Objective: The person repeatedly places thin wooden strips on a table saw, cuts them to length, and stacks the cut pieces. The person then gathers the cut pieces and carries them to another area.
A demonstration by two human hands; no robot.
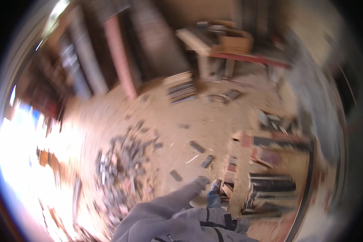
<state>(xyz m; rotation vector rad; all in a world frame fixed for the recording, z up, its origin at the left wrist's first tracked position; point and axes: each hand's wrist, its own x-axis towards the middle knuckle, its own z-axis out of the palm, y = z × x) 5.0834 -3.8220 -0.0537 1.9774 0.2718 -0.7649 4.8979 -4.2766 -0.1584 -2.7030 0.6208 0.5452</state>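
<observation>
My left arm in a grey sleeve reaches forward over the floor. At its end my left hand [201, 181] is small and smeared by motion, so its fingers do not show clearly. Nothing can be made out in it. Close by on the floor lie short dark blocks: one block [207, 161] just beyond the hand, another block [196, 146] farther off, and a third block [176, 175] to its left. My shoe [215, 186] is right beside the hand. My right hand does not show.
A large heap of dark offcuts [123, 161] covers the floor at left. Stacked boards [272, 185] lie at right. Beyond stand a small plank stack [180, 87], leaning boards [121, 56] and a bench with a cardboard box [236, 42]. Bright light floods the left side.
</observation>
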